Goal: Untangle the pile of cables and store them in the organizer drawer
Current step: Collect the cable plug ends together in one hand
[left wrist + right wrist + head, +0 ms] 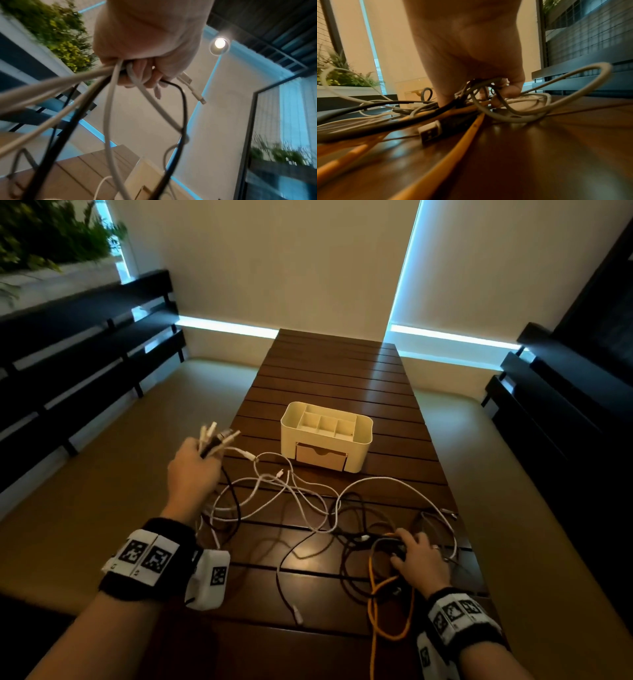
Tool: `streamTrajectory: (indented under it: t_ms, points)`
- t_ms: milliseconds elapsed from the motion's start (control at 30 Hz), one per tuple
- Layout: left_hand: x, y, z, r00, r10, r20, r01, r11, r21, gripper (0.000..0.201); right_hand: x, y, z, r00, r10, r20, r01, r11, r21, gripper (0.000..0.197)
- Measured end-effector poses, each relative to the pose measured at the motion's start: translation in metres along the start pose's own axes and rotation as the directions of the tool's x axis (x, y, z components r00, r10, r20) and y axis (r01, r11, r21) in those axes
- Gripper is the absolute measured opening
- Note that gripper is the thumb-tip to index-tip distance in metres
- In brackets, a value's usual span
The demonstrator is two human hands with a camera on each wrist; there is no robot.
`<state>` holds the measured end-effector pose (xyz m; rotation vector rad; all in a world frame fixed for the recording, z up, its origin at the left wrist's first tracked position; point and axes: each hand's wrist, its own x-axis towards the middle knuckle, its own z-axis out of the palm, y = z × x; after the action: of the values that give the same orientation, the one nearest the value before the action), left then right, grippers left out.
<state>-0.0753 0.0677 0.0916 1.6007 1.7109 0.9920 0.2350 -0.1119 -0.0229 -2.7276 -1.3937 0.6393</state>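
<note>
Fingers point(147, 78) of the left hand point(193, 474) curl round a bundle of cable ends point(215, 436) lifted above the desk point(329, 371). Right hand point(419, 559) grips the tangled cables point(308, 501) lying before the organizer point(325, 436), its drawer point(320, 456) closed.

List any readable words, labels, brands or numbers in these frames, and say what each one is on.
No readable text in any view.
Black-and-white square marker patterns on the left wristband and right wristband: coded patterns, not words; tiny marks beside them are too small to read.
White plastic organizer box, cable plugs: no print visible.
</note>
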Motion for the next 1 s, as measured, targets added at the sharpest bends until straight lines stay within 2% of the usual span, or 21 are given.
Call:
streamTrajectory:
  t_ms: [67,133,233,333,367,433,500,533,567,633,667,733,800,867,1000]
  points:
    - [0.003,0.005,-0.005,0.999,-0.048,0.006,0.048,0.994,-0.097,0.022,-0.002,0.004,0.000,1.000,0.023,0.009,-0.023,0.999,0.043,0.053]
    - [0.006,0.008,-0.007,0.996,-0.056,0.071,0.066,0.987,-0.143,0.027,-0.003,0.003,0.000,0.999,0.043,0.019,-0.043,0.998,0.035,0.054]
    - [0.010,0.010,-0.009,0.987,-0.086,0.135,0.109,0.978,-0.177,0.037,-0.005,-0.002,-0.006,0.995,0.087,0.044,-0.083,0.992,-0.100,0.058]
    - [0.017,0.016,-0.017,0.984,-0.108,0.145,0.127,0.983,-0.134,0.023,-0.010,-0.008,-0.024,0.996,0.082,0.029,-0.073,0.966,-0.247,0.052]
    - [0.021,0.020,-0.023,0.985,-0.113,0.132,0.132,0.981,-0.139,0.015,-0.012,-0.008,-0.029,0.997,0.070,0.016,-0.064,0.966,-0.250,0.050]
    - [0.028,0.027,-0.037,0.983,-0.148,0.107,0.165,0.971,-0.175,0.013,-0.013,-0.007,-0.037,0.998,0.002,-0.069,-0.015,0.984,-0.178,0.043]
    - [0.033,0.031,-0.046,0.980,-0.157,0.120,0.176,0.970,-0.168,0.021,-0.017,-0.006,-0.043,0.971,-0.148,-0.190,0.146,0.989,-0.024,0.031]
    - [0.032,0.033,-0.048,0.983,-0.134,0.128,0.153,0.977,-0.150,0.025,-0.020,-0.007,-0.046,0.951,-0.247,-0.186,0.263,0.963,0.065,0.024]
    - [0.032,0.033,-0.047,0.983,-0.111,0.144,0.131,0.982,-0.137,0.026,-0.026,-0.010,-0.048,0.926,-0.359,-0.120,0.373,0.919,0.127,0.018]
    - [0.026,0.035,-0.039,0.988,-0.070,0.140,0.095,0.979,-0.182,0.016,-0.045,-0.020,-0.049,0.817,-0.556,0.151,0.542,0.831,0.128,0.016]
    - [0.020,0.038,-0.034,0.991,-0.060,0.123,0.087,0.970,-0.229,0.007,-0.052,-0.026,-0.045,0.743,-0.608,0.280,0.610,0.787,0.091,0.018]
    - [0.014,0.039,-0.021,0.996,-0.033,0.083,0.057,0.949,-0.311,0.014,-0.060,-0.031,-0.029,0.624,-0.662,0.414,0.711,0.701,0.049,0.022]
    - [0.005,0.038,-0.006,0.993,0.014,0.121,0.027,0.943,-0.331,0.014,-0.062,-0.032,-0.012,0.576,-0.678,0.457,0.744,0.667,0.052,0.029]
    - [-0.010,0.037,0.014,0.974,0.057,0.219,0.014,0.949,-0.314,0.018,-0.058,-0.029,-0.001,0.606,-0.669,0.429,0.724,0.688,0.052,0.032]
    - [-0.042,0.020,0.066,0.913,0.061,0.402,0.042,0.969,-0.243,0.017,-0.048,-0.025,0.002,0.749,-0.620,0.235,0.629,0.776,0.045,0.023]
